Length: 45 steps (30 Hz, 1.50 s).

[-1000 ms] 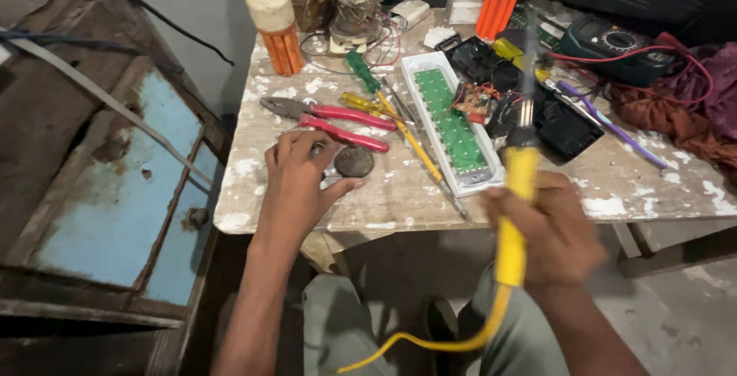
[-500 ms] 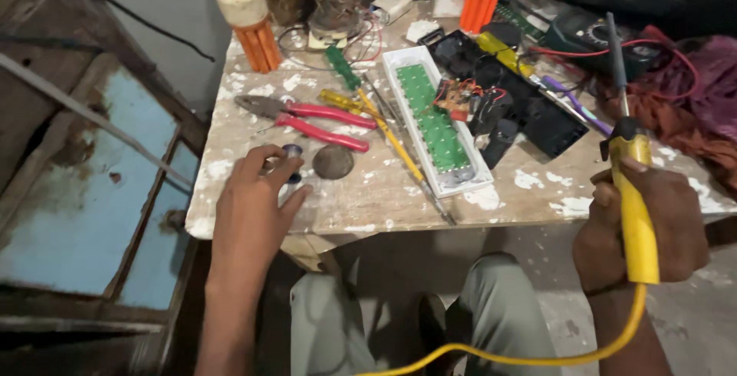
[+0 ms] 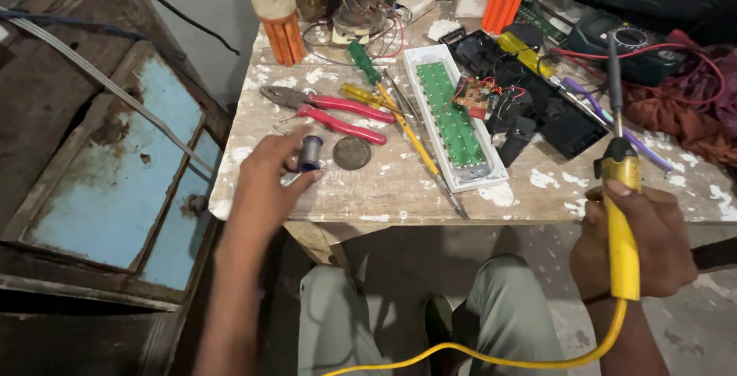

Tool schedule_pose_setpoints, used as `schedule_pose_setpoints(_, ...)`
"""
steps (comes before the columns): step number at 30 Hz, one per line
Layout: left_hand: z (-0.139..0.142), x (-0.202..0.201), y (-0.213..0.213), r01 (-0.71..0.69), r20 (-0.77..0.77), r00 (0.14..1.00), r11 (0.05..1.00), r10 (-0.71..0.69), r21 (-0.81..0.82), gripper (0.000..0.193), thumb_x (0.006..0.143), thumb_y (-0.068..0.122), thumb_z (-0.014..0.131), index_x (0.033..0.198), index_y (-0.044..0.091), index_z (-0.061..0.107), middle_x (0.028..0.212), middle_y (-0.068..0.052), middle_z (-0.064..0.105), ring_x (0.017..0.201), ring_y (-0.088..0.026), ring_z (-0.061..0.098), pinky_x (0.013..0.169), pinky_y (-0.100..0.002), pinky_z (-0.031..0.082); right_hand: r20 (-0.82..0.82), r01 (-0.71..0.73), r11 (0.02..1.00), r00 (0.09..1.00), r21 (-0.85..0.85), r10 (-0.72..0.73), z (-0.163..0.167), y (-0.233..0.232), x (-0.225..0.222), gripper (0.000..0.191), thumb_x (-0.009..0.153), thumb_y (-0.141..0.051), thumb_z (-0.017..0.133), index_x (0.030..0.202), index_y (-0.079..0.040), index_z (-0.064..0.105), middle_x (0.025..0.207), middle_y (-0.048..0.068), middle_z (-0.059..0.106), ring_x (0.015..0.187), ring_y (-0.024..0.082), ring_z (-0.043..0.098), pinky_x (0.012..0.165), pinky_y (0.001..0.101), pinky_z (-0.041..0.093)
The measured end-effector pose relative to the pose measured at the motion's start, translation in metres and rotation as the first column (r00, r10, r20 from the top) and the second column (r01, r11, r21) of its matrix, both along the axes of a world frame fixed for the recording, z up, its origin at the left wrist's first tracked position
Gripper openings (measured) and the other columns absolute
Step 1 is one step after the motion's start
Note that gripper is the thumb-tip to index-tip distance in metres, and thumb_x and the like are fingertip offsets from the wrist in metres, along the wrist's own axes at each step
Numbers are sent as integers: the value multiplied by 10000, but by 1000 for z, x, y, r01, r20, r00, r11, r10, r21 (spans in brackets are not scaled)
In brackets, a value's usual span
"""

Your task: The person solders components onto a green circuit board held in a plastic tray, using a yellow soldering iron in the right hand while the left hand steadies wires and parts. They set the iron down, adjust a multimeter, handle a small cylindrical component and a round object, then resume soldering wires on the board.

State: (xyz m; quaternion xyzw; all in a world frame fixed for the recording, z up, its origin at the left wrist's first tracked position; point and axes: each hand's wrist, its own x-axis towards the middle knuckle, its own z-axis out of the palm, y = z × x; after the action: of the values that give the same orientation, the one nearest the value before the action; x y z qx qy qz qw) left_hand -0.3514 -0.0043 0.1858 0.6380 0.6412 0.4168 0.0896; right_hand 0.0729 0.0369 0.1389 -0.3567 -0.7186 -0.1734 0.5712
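My left hand (image 3: 265, 184) grips a small spool of solder wire (image 3: 309, 153) at the near left edge of the paint-spattered wooden table (image 3: 399, 192). A round dark tin (image 3: 351, 153) lies just right of the spool. My right hand (image 3: 633, 242) is closed around the yellow handle of a soldering iron (image 3: 619, 199), held upright off the table's front right edge, tip pointing up. Its yellow cord (image 3: 491, 357) loops down across my lap. A white tray with a green LED board (image 3: 453, 119) lies in the middle of the table.
Red-handled pliers (image 3: 330, 111), screwdrivers (image 3: 407, 130), a black casing with wires (image 3: 530, 100), two orange-based torches (image 3: 278, 15), a transformer (image 3: 357, 8), a multimeter (image 3: 626, 42) and red cloth (image 3: 683, 111) crowd the table. A rusty blue metal panel (image 3: 115, 161) stands at left.
My left hand has picked the solder spool up off the table. My right hand has carried the soldering iron from the table's middle to its right front edge.
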Motion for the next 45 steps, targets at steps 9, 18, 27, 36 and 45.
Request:
schedule_pose_setpoints(9, 31, -37, 33, 202, -168, 952, 937, -257, -286, 736, 694, 198, 924, 1374, 175, 643, 1125, -117, 592, 963, -243, 600, 852, -368, 521, -118, -53, 999, 992, -7, 52, 12, -16, -18, 321, 1229, -215, 579, 1318, 93, 567, 1074, 204, 694, 937, 261, 741, 851, 300, 615)
schedule_pose_setpoints(18, 33, -18, 10, 168, -2, 986, 981, -169, -102, 585, 708, 94, 844, 1263, 35, 669, 1186, -107, 695, 935, -218, 710, 800, -340, 581, -104, -55, 996, 993, -76, 47, 18, -16, -27, 317, 1204, -244, 617, 1214, 70, 577, 1109, 201, 670, 972, 275, 745, 844, 314, 618)
schedule_pose_setpoints(27, 3, -12, -20, -39, 60, 997, 999, 39, 5, 564, 761, 95, 851, 1276, -3, 642, 1164, -165, 708, 959, -269, 749, 832, -359, 594, -275, -550, 689, 834, -471, 478, 57, -19, -95, 249, 987, 122, 534, 1183, 26, 655, 1062, 132, 686, 805, 177, 635, 722, 249, 519)
schedule_pose_setpoints(36, 3, 3, -10, -17, 102, 995, 995, 8, 94, 555, 770, 22, 812, 1292, -11, 627, 1222, -176, 689, 984, -296, 734, 849, -363, 580, -167, -382, 866, 923, -321, 345, 72, -15, -114, 223, 1042, 121, 571, 1239, 26, 613, 992, 125, 683, 915, 194, 644, 838, 292, 522)
schedule_pose_setpoints(45, 13, 1, 5, 136, -87, 988, 987, -129, 82, 461, 852, -13, 755, 1300, 83, 702, 1291, -223, 631, 1088, -368, 674, 889, -414, 546, -113, -339, 901, 941, -272, 320, 63, -13, -96, 213, 1061, 117, 604, 1250, 18, 605, 995, 133, 682, 894, 193, 648, 794, 270, 529)
